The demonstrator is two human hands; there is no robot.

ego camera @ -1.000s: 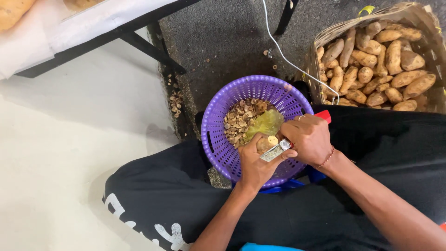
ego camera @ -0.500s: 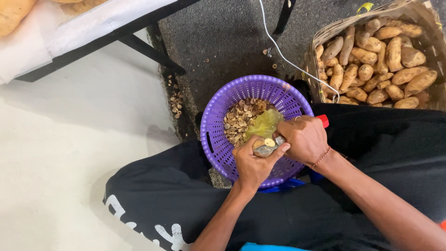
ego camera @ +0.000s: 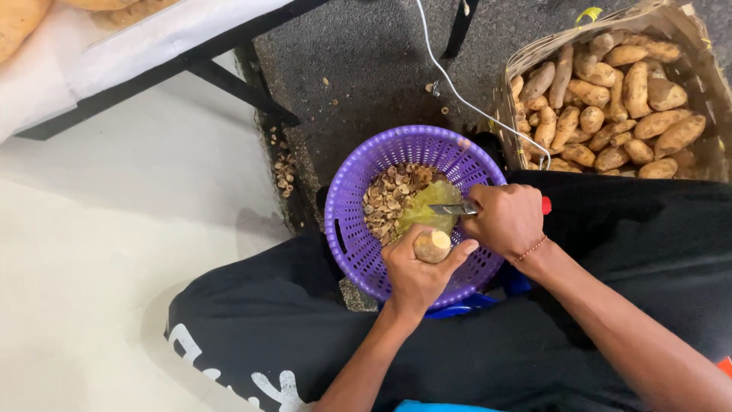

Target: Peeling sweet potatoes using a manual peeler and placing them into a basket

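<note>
While the person's lap, clad in black cloth, fills the lower frame, a woven brown basket heaped with unpeeled tan tubers sits at upper right on the dark floor. Just beside it, against the knees, stands a round purple perforated plastic basket holding brown peelings and a yellow-green scrap. Over its near rim the left hand is curled tight around a small pale tuber (cut end up). The right hand is closed on a red-handled knife, blade pointing left just above the tuber.
</note>
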